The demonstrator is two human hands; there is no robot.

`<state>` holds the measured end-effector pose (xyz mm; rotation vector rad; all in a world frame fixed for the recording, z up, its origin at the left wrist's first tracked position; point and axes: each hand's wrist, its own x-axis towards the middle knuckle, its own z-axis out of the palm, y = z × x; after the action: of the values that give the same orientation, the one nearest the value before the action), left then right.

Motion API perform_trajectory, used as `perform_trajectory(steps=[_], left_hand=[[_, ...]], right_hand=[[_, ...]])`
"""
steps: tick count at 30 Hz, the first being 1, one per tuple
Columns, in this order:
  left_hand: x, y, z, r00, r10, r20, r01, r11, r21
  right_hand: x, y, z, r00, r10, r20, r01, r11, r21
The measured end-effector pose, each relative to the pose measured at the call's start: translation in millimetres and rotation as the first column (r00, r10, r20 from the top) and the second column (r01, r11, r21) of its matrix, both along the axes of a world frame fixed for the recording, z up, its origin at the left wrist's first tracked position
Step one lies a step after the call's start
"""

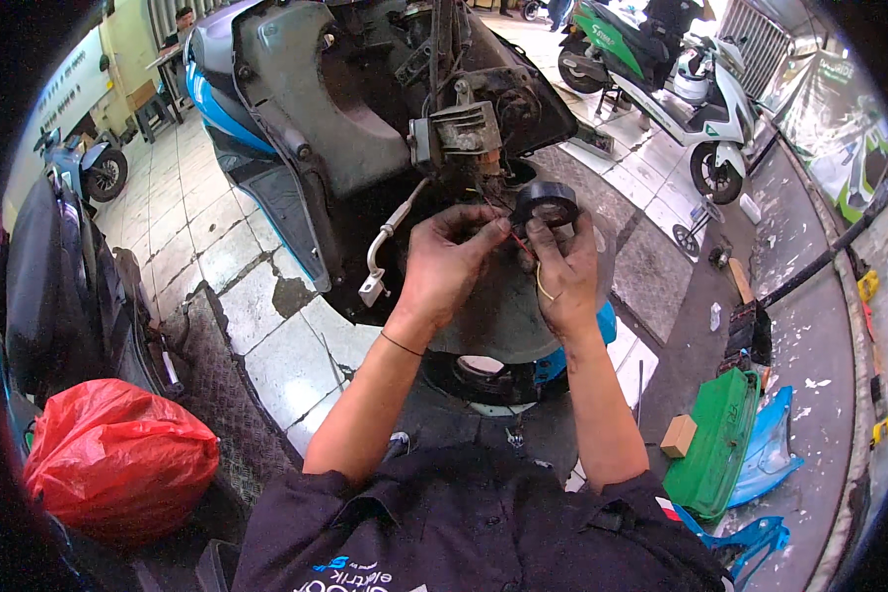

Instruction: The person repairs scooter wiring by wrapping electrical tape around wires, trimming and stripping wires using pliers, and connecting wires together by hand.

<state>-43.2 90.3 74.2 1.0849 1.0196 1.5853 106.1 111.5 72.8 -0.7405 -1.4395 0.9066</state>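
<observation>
My left hand pinches thin wires between thumb and fingertips. A short red wire shows between my two hands. My right hand grips a roll of black electrical tape, its fingers and thumb around the lower part of the ring. A yellow wire hangs over the right palm. Both hands are held in front of a partly stripped scooter, below a finned metal part. To the left of my left hand, a grey cable ends in a pale connector.
A red plastic bag bulges at the lower left, beside a dark seat. On the right are an open green case, a small cardboard box and blue panels. A white scooter stands behind; a person is at the far left.
</observation>
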Motion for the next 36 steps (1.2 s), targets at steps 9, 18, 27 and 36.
perform_trajectory(steps=[9,18,27,36], left_hand=[[1.1,-1.1,1.5,1.0,-0.006,-0.005,0.006,0.999,0.032],[-0.6,-1.3,-2.4,0.99,0.051,-0.132,-0.027,0.984,0.174],[-8.7,7.2,0.0,0.955,0.041,-0.294,0.05,0.954,0.295],[-14.8,-1.4,8.0,0.911,0.009,-0.412,0.13,0.943,0.306]], right_hand=[[-4.3,-7.0,1.9,0.994,-0.108,0.016,0.109,0.993,-0.042],[-9.1,-5.5,-7.0,0.983,-0.175,-0.062,0.173,0.984,-0.039],[-12.4,-11.5,8.4,0.998,-0.055,-0.023,0.052,0.993,-0.103],[1.0,-5.7,44.2,0.923,-0.143,0.357,0.121,0.989,0.083]])
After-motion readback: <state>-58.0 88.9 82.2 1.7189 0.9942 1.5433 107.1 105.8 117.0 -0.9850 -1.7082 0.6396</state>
